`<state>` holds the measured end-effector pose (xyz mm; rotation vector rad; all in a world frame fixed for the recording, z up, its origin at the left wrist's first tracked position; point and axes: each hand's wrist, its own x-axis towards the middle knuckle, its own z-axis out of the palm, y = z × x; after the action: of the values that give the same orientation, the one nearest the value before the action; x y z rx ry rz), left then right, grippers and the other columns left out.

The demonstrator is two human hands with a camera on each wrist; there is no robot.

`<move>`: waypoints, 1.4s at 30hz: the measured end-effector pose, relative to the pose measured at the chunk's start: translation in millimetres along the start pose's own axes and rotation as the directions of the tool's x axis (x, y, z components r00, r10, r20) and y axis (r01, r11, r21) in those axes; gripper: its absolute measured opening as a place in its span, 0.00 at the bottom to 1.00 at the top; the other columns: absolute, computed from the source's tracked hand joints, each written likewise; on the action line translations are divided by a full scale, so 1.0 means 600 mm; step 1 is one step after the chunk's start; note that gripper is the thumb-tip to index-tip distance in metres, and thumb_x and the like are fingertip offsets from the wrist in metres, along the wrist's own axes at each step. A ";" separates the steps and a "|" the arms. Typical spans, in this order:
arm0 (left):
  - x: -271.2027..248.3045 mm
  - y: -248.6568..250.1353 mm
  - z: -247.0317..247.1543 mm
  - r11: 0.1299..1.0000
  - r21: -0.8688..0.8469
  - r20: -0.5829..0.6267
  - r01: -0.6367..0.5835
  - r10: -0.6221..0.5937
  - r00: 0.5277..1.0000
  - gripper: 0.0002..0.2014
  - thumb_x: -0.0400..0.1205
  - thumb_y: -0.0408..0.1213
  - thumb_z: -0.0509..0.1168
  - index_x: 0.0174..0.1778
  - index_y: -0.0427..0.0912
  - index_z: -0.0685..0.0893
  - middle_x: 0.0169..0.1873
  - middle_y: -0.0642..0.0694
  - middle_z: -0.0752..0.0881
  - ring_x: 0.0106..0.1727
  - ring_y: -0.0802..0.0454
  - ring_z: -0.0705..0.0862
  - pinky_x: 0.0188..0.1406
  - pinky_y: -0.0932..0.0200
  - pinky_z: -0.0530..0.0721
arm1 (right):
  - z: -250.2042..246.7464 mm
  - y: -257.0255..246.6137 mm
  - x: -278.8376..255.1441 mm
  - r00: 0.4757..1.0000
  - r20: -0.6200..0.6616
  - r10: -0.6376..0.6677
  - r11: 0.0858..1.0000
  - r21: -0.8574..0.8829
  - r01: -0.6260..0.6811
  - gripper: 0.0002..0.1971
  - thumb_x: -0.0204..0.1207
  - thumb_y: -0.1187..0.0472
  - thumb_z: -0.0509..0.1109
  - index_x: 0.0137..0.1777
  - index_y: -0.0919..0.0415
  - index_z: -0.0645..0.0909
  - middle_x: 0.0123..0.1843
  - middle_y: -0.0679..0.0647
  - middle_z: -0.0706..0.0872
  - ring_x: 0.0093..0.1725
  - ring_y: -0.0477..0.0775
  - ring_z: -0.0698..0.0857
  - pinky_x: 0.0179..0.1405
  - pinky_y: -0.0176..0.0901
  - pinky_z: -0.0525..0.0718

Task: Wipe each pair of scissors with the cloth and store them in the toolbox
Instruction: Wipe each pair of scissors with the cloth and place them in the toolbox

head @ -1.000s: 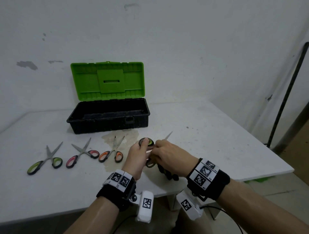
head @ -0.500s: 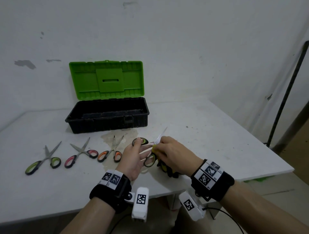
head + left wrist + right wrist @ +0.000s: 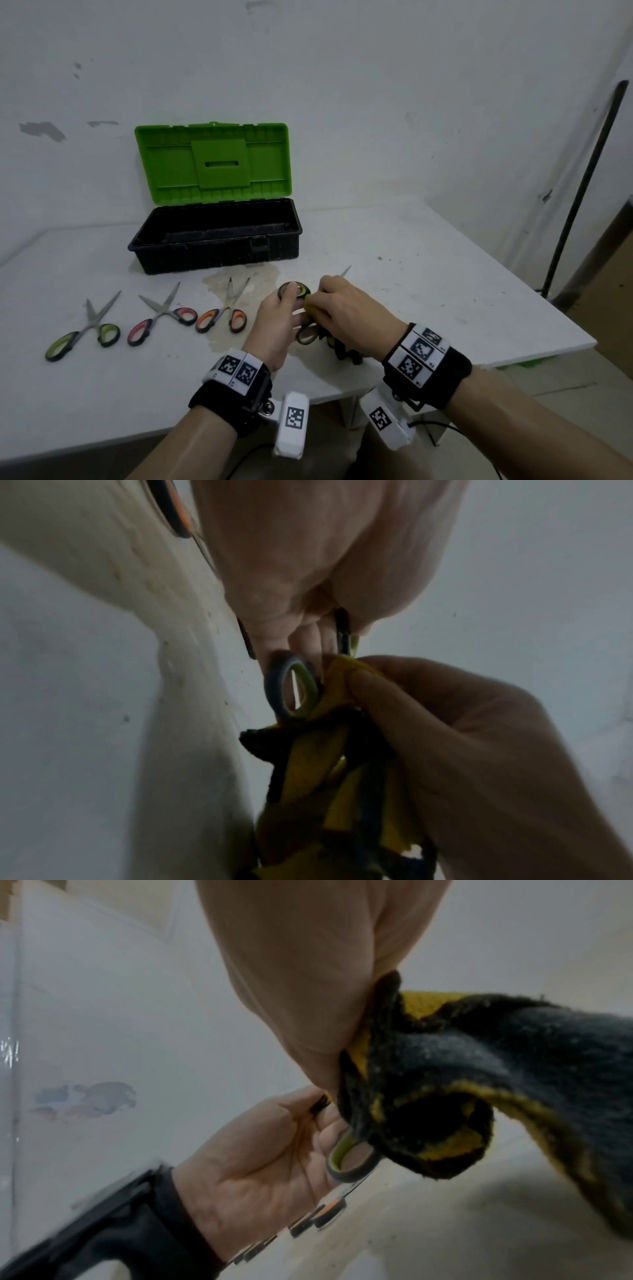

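Left hand (image 3: 279, 317) grips green-handled scissors (image 3: 297, 291) by handle loops, above table (image 3: 428, 291) front edge. Right hand (image 3: 346, 313) pinches yellow-black cloth (image 3: 445, 1074) around blades; tip protrudes beyond fingers. Three scissors (image 3: 161, 315) lie left. Toolbox (image 3: 215, 236) open behind.

Legible text: none. Only markings present: black-and-white square fiducial code patterns on white plates of the black left wristband (image 3: 236, 368) and black right wristband (image 3: 419, 354), plus one on each white wrist camera housing (image 3: 294, 418); tiny print beside them too small to read.
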<state>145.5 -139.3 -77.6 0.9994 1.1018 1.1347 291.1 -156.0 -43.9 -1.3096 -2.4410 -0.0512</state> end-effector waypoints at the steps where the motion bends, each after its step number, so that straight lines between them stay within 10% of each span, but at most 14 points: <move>1: -0.001 -0.002 0.002 1.000 0.009 0.004 -0.005 0.005 1.000 0.17 0.92 0.45 0.55 0.62 0.35 0.82 0.53 0.33 0.91 0.51 0.35 0.92 0.48 0.40 0.90 | 0.004 -0.003 0.004 1.000 0.007 0.006 1.000 -0.012 -0.005 0.09 0.82 0.62 0.65 0.45 0.63 0.86 0.41 0.57 0.77 0.41 0.56 0.76 0.38 0.46 0.76; 12: 0.001 -0.007 -0.004 0.994 -0.095 -0.024 0.062 -0.064 0.998 0.18 0.92 0.48 0.55 0.65 0.38 0.80 0.57 0.38 0.91 0.54 0.42 0.93 0.48 0.46 0.91 | -0.013 0.007 0.001 0.994 0.020 0.103 0.994 0.035 -0.104 0.13 0.84 0.57 0.62 0.51 0.61 0.87 0.45 0.56 0.78 0.47 0.55 0.78 0.45 0.44 0.77; 19: 0.001 -0.004 -0.007 0.981 -0.183 -0.016 0.064 -0.068 0.998 0.19 0.93 0.46 0.54 0.65 0.32 0.78 0.52 0.37 0.93 0.55 0.37 0.92 0.65 0.29 0.83 | -0.018 0.035 -0.001 0.973 -0.033 0.230 0.972 0.058 -0.228 0.12 0.84 0.58 0.61 0.54 0.58 0.87 0.46 0.52 0.76 0.50 0.54 0.78 0.48 0.44 0.78; 33: 0.002 -0.018 0.009 0.999 -0.035 0.001 0.005 -0.005 1.000 0.17 0.92 0.45 0.55 0.60 0.34 0.82 0.51 0.36 0.92 0.47 0.43 0.93 0.41 0.46 0.92 | 0.005 -0.004 0.001 0.997 0.045 0.065 0.998 -0.001 -0.065 0.12 0.84 0.63 0.61 0.48 0.65 0.86 0.41 0.56 0.73 0.45 0.59 0.77 0.38 0.44 0.70; 38: 0.007 -0.015 -0.002 0.995 -0.101 -0.033 -0.012 0.009 0.999 0.20 0.92 0.47 0.54 0.64 0.34 0.80 0.53 0.41 0.93 0.54 0.42 0.93 0.59 0.38 0.87 | -0.006 0.033 -0.010 0.985 -0.042 0.167 0.984 0.066 -0.164 0.12 0.84 0.58 0.62 0.51 0.61 0.87 0.43 0.53 0.76 0.47 0.55 0.78 0.43 0.41 0.75; 42: 0.009 -0.016 0.006 0.991 -0.136 -0.024 -0.010 0.007 1.000 0.18 0.92 0.47 0.54 0.61 0.36 0.81 0.51 0.43 0.94 0.53 0.44 0.93 0.48 0.46 0.90 | -0.002 0.030 -0.007 0.985 -0.083 0.149 0.984 0.112 -0.139 0.11 0.83 0.57 0.64 0.51 0.61 0.87 0.46 0.55 0.79 0.48 0.54 0.79 0.47 0.43 0.78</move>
<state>150.9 -135.4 -87.2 0.8866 1.0250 1.2149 307.9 -149.4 -46.8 -1.4012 -2.2351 0.0547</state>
